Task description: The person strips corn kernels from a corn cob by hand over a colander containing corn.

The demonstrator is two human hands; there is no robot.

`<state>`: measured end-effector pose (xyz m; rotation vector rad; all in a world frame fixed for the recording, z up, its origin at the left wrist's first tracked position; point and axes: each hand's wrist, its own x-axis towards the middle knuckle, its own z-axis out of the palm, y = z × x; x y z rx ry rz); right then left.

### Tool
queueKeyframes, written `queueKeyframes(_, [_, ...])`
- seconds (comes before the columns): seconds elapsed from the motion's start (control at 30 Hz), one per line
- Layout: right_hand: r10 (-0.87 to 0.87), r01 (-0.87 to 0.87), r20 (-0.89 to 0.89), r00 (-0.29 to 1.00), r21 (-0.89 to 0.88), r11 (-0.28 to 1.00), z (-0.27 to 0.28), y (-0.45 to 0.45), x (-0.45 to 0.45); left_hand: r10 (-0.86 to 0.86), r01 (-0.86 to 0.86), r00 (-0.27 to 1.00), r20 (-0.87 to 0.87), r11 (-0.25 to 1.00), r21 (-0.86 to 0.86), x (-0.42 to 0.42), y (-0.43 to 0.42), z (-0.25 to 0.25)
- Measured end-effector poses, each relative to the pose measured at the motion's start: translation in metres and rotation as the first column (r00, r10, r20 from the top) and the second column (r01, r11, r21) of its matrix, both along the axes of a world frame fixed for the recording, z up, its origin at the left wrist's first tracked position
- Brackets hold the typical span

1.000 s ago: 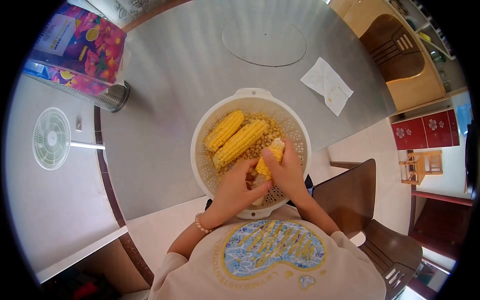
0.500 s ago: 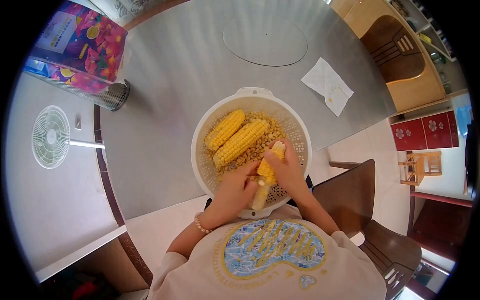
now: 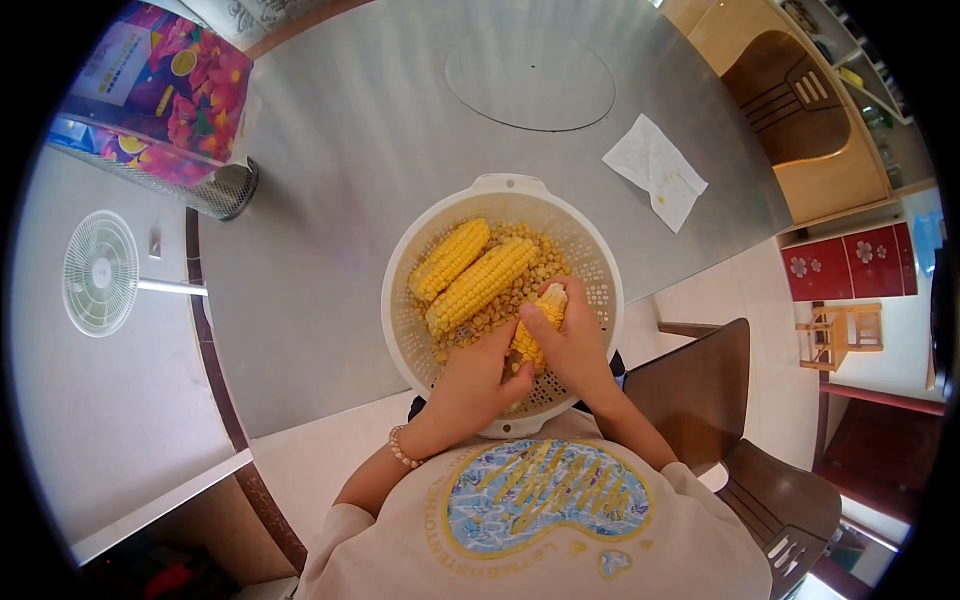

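A partly stripped ear of corn [image 3: 530,340] is held between both hands above a white colander [image 3: 395,300]. My right hand [image 3: 572,345] is wrapped round its upper part, with the pale tip poking out. My left hand [image 3: 475,372] closes on the lower part from the left, its thumb and fingers pressed to the corn and covering most of the bare cob end. Loose corn kernels [image 3: 545,262] cover the colander's bottom. Two whole ears of corn [image 3: 482,288] lie on them at the left, one beside the other.
The colander stands at the near edge of a grey table [image 3: 330,250]. A white tissue [image 3: 657,172] lies to the right. At far left, a colourful tissue pack [image 3: 165,85] sits in a wire mesh basket [image 3: 237,190]. A brown chair [image 3: 695,400] is close by on the right.
My left hand has shifted over the lower end of the ear, which now hides the bare cob seen before. My right hand keeps its hold almost in the same place.
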<state>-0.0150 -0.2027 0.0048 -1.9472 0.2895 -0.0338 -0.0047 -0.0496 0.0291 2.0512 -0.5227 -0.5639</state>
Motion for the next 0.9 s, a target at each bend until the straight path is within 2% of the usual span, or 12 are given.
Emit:
queueKeyframes(0.1, [0.01, -0.011, -0.023, 1.0, -0.025, 1.0, 0.0, -0.001, 0.0, 0.009, -0.013, 0.998, 0.063, 0.998, 0.065, -0.003, -0.001, -0.004])
queueKeyframes(0.23, [-0.007, 0.008, 0.016, 1.0, -0.02, 1.0, -0.011, -0.002, -0.001, 0.084, -0.085, 0.995, 0.053, 0.996, 0.001, -0.002, 0.001, -0.017])
queueKeyframes(0.3, [-0.029, 0.04, -0.042, 0.999, 0.286, 0.958, -0.02, -0.005, 0.001, 0.083, -0.081, 0.997, 0.0, 0.981, -0.177, 0.001, 0.009, -0.017])
queueKeyframes(0.43, [-0.065, 0.057, 0.046, 0.997, 0.172, 0.984, -0.016, -0.001, 0.001, 0.095, -0.093, 0.995, 0.012, 0.988, -0.122, 0.001, 0.004, -0.009])
queueKeyframes(0.5, [-0.076, 0.073, 0.036, 0.996, 0.093, 0.993, -0.011, -0.001, 0.0, 0.074, -0.087, 0.993, -0.094, 0.986, -0.142, 0.001, 0.002, 0.0])
queueKeyframes(0.63, [-0.056, 0.056, 0.001, 0.998, 0.099, 0.994, -0.005, 0.001, 0.0, 0.06, -0.078, 0.991, -0.12, 0.986, -0.151, 0.0, 0.002, -0.001])
queueKeyframes(0.7, [-0.016, 0.016, 0.016, 1.0, -0.009, 1.0, -0.004, 0.001, -0.001, 0.045, -0.045, 0.999, 0.002, 0.999, -0.009, 0.0, 0.002, -0.003])
queueKeyframes(0.83, [-0.001, 0.0, -0.023, 1.0, -0.035, 0.999, -0.004, 0.001, -0.001, 0.045, -0.045, 0.999, -0.001, 0.998, 0.048, -0.002, 0.001, -0.005])
queueKeyframes(0.9, [-0.024, 0.026, -0.031, 0.999, 0.089, 0.996, -0.008, 0.001, -0.001, 0.134, -0.131, 0.99, 0.051, 0.99, -0.049, -0.003, 0.002, -0.016])
